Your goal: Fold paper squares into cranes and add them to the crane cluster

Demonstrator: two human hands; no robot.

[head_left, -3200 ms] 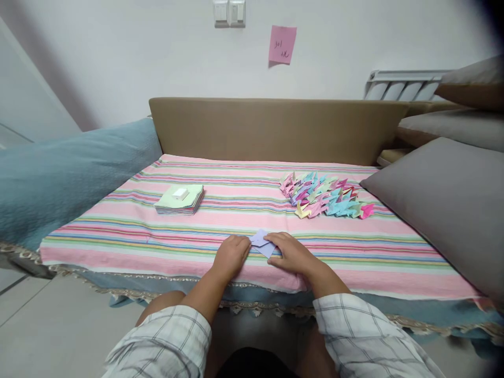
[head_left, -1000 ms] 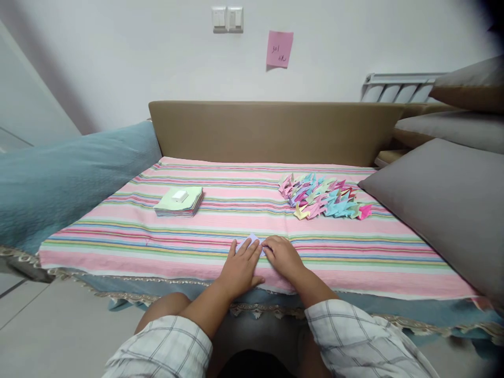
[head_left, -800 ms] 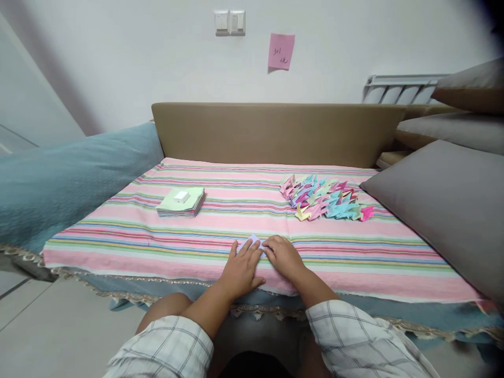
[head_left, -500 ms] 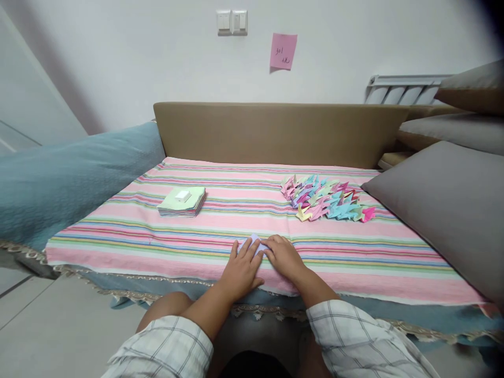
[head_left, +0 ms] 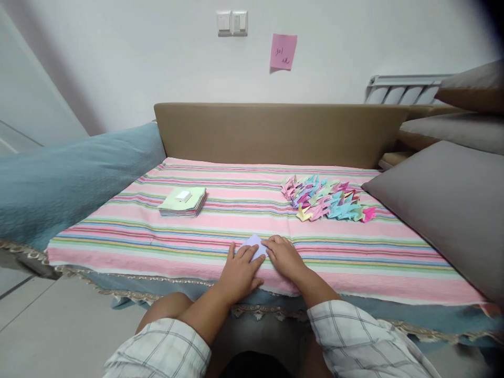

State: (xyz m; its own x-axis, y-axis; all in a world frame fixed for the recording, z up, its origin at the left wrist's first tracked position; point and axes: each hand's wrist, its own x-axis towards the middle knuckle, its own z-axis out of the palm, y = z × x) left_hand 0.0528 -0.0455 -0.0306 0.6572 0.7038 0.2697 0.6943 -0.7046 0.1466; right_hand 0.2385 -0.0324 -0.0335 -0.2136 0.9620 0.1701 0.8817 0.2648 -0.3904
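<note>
A small lavender sheet of origami paper (head_left: 254, 241), folded, lies on the striped cloth close to the sofa's front edge. My left hand (head_left: 241, 270) rests over its near left part, fingers spread and pressing it flat. On the right corner of the paper is my right hand (head_left: 284, 257), its fingers curled and pinched together at the edge. The palms and the near part of the paper are hidden. Further back on the right sits a group of folded paper cranes (head_left: 326, 199) in several colours. At the left is a stack of square paper (head_left: 183, 203), green on top.
A small white block (head_left: 183, 196) sits on the paper stack. The striped cloth (head_left: 236, 181) covers the seat. A blue-covered armrest (head_left: 79, 173) bounds the left, grey cushions (head_left: 441, 210) the right, and a brown backrest (head_left: 275, 134) the rear.
My left hand has drawn slightly back toward me and its fingers have shifted, so more of the lavender paper shows. My right hand stays almost in place.
</note>
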